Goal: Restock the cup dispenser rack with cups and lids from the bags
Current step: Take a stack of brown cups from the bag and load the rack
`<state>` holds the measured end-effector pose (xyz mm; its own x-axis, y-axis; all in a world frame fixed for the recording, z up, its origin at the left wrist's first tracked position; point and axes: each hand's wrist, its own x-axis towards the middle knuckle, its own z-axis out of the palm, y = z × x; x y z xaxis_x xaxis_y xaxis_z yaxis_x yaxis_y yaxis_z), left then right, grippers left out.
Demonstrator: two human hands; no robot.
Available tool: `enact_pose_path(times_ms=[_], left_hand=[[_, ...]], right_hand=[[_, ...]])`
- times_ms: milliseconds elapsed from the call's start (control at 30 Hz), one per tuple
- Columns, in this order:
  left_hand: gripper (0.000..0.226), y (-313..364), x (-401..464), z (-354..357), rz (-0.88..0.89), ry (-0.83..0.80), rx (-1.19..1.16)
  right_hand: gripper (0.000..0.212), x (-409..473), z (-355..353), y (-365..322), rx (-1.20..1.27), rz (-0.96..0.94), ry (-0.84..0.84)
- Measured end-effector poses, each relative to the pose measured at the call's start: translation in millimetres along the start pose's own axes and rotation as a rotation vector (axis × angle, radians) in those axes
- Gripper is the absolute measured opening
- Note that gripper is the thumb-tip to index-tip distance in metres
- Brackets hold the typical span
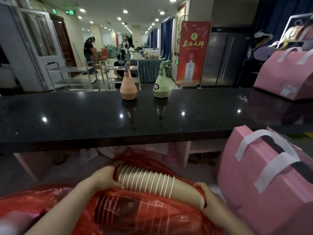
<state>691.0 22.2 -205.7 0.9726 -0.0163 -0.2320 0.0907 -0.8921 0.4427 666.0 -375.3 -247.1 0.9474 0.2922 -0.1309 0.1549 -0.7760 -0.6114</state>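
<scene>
A long nested stack of tan paper cups (152, 183) with white rims lies on its side over an open red plastic bag (152, 216) at the bottom centre. My left hand (103, 179) grips the stack's left end. My right hand (205, 195) holds the stack's right end together with the bag's edge. Inside the red bag another cup stack (118, 207) shows through the plastic. No dispenser rack and no lids are in view.
A black glossy counter (84, 119) runs across in front of me, with a pink spray bottle (128, 85) and a green spray bottle (160, 83) on it. Pink bags stand at the right (264, 170) and on the counter's far right (286, 75). People and steel carts are beyond.
</scene>
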Motion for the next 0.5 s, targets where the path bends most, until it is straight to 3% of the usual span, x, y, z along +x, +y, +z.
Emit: enact_pose_path(times_ms=[167,233,367,500], left_hand=[[0.119,-1.9,-9.6,11.2,0.021,-0.003,0.026],[0.119,-5.1,-13.4,12.7,0.016,-0.027,0.034],[0.112,-12.4,-19.6,11.8,-0.028,-0.03,0.0],[0.112,-15.5,-30.8,6.8,-0.038,-0.034,-0.108]], right_hand=[[0.052,-15.6,19.4,10.2,0.125,0.052,0.033],[0.051,-22.0,21.1,8.7,-0.031,0.098,0.038],[0.068,-38.8,19.5,6.9,-0.299,0.07,0.101],[0.051,-40.9,19.5,7.8,-0.309,0.113,0.107]])
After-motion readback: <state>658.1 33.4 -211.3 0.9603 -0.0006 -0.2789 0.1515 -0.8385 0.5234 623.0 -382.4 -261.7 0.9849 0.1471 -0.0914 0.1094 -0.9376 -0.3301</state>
